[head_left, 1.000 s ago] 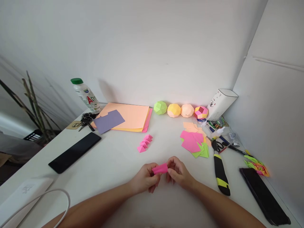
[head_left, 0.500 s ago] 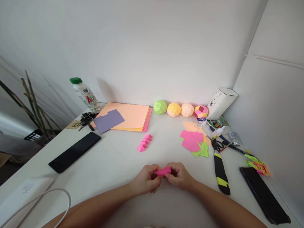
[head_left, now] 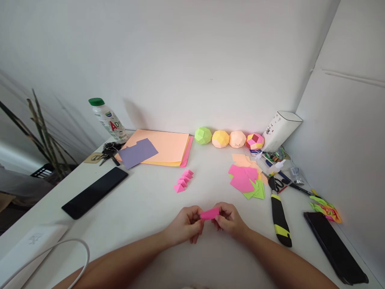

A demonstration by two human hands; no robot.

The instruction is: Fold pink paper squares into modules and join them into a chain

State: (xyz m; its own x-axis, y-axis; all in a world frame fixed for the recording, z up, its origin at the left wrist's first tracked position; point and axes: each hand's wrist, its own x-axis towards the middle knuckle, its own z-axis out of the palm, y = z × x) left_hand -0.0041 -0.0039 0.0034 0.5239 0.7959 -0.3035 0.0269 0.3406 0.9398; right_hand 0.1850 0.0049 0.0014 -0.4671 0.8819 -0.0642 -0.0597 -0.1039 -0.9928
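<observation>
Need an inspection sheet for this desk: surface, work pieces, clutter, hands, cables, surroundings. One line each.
Surface: white desk, things along its back and both sides.
Work pieces: pink paper piece held between the hands; row of folded pink pieces beyond them; loose pink sheets at right, overlapping green sheets.
Clutter: black-and-yellow cutter at right, blade state too small to tell; keys and green-capped bottle at left.
Hands: left hand and right hand each grip one end of the pink paper piece.
Cables: white cable loops at near left; contact with the forearm unclear.
Surroundings: pale walls behind and right; plant stems left.
</observation>
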